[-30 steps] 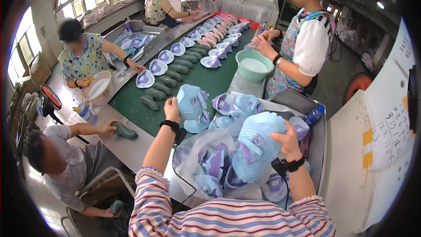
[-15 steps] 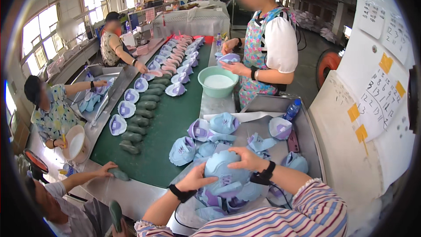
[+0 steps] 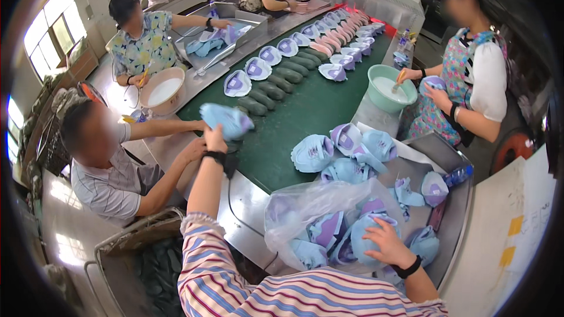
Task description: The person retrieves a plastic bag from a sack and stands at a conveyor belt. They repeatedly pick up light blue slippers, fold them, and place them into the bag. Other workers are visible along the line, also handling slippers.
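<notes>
My left hand [image 3: 215,139] is closed on a light blue shoe upper [image 3: 228,118], held over the near left edge of the green belt [image 3: 276,158]. The upper is slightly blurred. My right hand [image 3: 390,245] lies with its fingers apart on another light blue upper [image 3: 363,236] in the pile at the near right. Around it are more blue and purple uppers, some under or beside a clear plastic bag [image 3: 294,202]. A co-worker's hands reach to the belt edge, close by the upper in my left hand.
Dark green shoe lasts [image 3: 273,90] and pale uppers [image 3: 257,69] stand in rows along the belt. Co-workers have a green basin [image 3: 376,97] at the right and a beige basin [image 3: 151,105] at the left. A crate [image 3: 108,252] of dark lasts stands below left. A cable [image 3: 244,220] hangs nearby.
My left hand has swung left and away over the belt, carrying an upper. My right hand has moved right and down onto the pile. The whole view has turned left.
</notes>
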The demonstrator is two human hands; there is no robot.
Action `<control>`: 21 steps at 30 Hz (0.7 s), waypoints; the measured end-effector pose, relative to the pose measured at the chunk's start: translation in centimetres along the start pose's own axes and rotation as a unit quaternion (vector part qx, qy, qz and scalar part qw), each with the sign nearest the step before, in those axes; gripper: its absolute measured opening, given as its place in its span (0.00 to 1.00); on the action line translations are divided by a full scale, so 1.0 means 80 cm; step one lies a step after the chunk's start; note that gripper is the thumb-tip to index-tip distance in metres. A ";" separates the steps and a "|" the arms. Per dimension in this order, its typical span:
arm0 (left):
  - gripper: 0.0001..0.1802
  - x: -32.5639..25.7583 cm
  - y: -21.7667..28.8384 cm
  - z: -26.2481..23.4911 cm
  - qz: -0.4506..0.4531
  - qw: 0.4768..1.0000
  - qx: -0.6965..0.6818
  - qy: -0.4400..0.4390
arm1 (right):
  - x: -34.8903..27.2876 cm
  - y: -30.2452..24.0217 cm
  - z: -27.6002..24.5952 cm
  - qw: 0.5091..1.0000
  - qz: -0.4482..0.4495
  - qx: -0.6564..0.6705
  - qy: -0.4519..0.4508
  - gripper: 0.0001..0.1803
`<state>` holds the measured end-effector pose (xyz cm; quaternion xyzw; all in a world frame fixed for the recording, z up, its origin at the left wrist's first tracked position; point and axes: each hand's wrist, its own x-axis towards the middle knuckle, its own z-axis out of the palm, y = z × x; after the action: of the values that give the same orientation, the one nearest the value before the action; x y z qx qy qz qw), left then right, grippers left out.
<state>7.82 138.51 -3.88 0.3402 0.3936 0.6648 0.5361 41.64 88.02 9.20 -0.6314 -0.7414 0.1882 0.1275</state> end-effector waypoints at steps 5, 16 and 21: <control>0.28 -0.009 0.130 0.089 -0.157 0.980 0.125 -0.011 | -0.018 -0.004 -0.016 0.996 0.053 -0.033 0.066 0.24; 0.37 -0.426 0.038 0.183 0.179 0.459 0.394 -0.776 | -0.031 0.062 0.034 0.987 0.092 0.006 0.129 0.30; 0.37 -0.415 0.020 0.177 0.164 0.443 0.539 -0.697 | -0.084 0.051 0.026 0.980 0.114 0.012 0.162 0.19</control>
<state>25.96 108.05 3.04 0.9679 0.1032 -0.0670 0.2190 45.51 81.67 5.87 -0.7320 -0.6319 0.1059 0.2317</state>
